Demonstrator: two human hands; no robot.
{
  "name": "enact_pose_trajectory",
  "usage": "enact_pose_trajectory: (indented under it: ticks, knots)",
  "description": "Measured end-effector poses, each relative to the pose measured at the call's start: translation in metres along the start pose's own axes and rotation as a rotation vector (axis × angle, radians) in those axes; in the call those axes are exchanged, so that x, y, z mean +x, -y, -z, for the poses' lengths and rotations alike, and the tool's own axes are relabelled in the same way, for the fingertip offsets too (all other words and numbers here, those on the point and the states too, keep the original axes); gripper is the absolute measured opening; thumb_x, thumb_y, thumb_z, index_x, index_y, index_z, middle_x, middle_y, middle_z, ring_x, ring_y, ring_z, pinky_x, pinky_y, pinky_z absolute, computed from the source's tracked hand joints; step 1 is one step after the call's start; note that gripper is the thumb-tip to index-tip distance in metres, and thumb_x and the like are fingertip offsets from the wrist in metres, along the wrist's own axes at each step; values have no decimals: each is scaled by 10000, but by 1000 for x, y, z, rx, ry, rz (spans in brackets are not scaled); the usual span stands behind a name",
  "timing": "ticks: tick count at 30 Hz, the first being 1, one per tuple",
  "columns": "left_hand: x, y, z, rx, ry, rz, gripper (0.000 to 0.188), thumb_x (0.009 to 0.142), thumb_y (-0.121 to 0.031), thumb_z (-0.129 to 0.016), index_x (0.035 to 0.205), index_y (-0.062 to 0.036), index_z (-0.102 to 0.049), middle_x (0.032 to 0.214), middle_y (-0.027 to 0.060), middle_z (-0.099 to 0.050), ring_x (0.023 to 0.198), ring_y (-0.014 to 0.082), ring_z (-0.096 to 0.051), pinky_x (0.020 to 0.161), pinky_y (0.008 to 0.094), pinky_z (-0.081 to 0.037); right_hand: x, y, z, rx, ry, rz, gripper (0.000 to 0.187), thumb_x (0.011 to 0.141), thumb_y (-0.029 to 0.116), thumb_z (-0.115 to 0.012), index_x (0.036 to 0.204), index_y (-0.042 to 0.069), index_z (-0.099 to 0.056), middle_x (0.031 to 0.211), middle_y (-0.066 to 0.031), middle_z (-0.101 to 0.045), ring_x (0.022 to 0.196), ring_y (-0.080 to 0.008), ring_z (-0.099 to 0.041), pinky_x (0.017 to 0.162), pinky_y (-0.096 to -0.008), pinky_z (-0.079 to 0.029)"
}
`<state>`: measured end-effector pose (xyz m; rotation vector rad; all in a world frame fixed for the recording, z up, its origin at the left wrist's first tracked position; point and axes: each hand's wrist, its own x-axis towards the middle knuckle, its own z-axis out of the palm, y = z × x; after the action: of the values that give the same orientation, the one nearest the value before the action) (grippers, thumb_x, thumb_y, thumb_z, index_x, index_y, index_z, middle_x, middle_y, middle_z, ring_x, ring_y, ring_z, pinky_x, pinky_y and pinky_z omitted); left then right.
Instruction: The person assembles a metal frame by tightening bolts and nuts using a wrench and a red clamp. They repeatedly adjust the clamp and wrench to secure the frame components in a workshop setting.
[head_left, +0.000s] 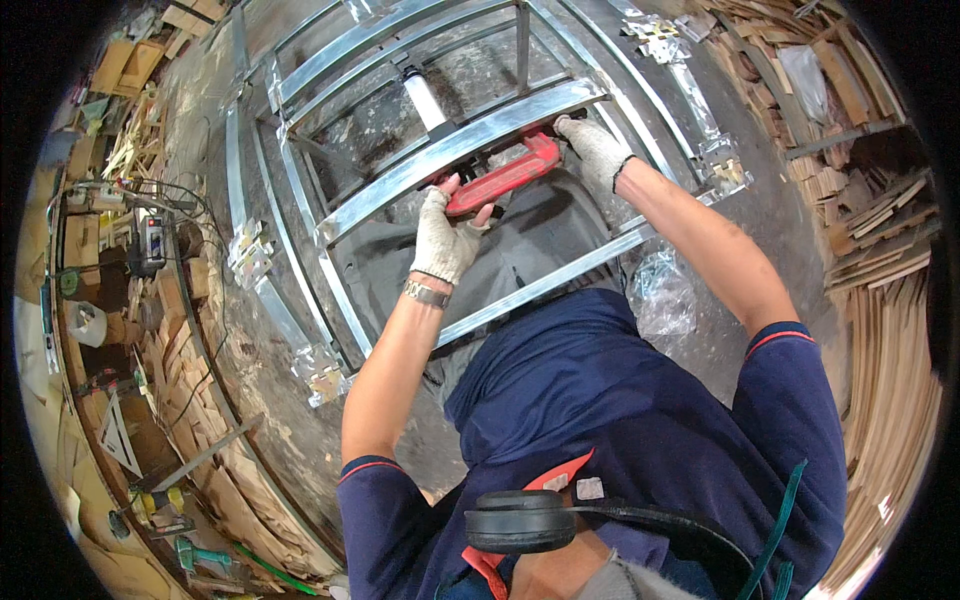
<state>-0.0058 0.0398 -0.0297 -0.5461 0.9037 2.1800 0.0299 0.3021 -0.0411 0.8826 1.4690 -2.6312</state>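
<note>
A red C-clamp (505, 182) lies slantwise along the near side of a shiny metal crossbar (465, 150). My left hand (447, 238), in a pale work glove with bare fingertips showing, closes round the clamp's left end, thumb on the near side. At the crossbar's right part, just beyond the clamp's other end, my gloved right hand (597, 153) has its fingers bent against the bar; some of them are hidden. The crossbar belongs to a welded metal frame (540, 290) around my lower body. Beyond the bar, a white cylinder (423, 100) with a dark end sits within the frame.
Crumpled shiny wrapping (252, 252) covers several corners of the frame. A clear plastic bag (662, 290) lies on the floor at the right. Wood strips (890, 370) are stacked along the right side. A cluttered bench (150, 400) with cables and tools runs down the left.
</note>
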Motion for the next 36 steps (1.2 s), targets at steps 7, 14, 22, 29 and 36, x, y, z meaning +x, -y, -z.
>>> enact_pose_trajectory:
  ticks: [7,14,22,29,36]
  knots:
    - [2,2,13,102,31,-12,145,948,-228,-691,1007,-146,-587,985,43,-613,1002,266,-682,685,473,-647,-12,10,-5,-30,44,-25,242,1051,170,-512,1240,42,-592,1153,-104,-692,940,-254,-710,749,-413,-582]
    - [-27,32,-8,159,96,95,258,985,-216,-658,1153,-78,-520,1133,115,-611,1040,307,-669,767,509,-636,22,-7,20,-167,-35,-90,172,1010,159,-580,1110,36,-647,1037,-96,-684,909,-218,-648,816,-395,-546]
    - [-3,32,24,202,-121,230,221,1030,-198,-526,1184,-41,-548,1262,158,-548,1245,402,-563,1074,678,-390,34,-25,29,-139,-39,-227,159,1012,168,-577,1084,32,-621,1027,-110,-648,918,-246,-621,826,-421,-555]
    - [20,38,31,279,-139,222,242,1012,-221,-570,1170,-42,-536,1182,145,-552,1119,401,-622,970,671,-487,46,-8,2,-139,-154,-328,161,1029,143,-494,1149,86,-585,1039,-91,-626,941,-252,-608,808,-495,-568]
    - [28,36,41,379,-106,185,321,1004,-280,-583,1177,-13,-546,1120,132,-547,1014,374,-659,860,630,-566,70,-28,35,-116,-73,-265,135,1035,191,-527,1013,94,-618,921,-82,-623,859,-246,-587,820,-427,-541]
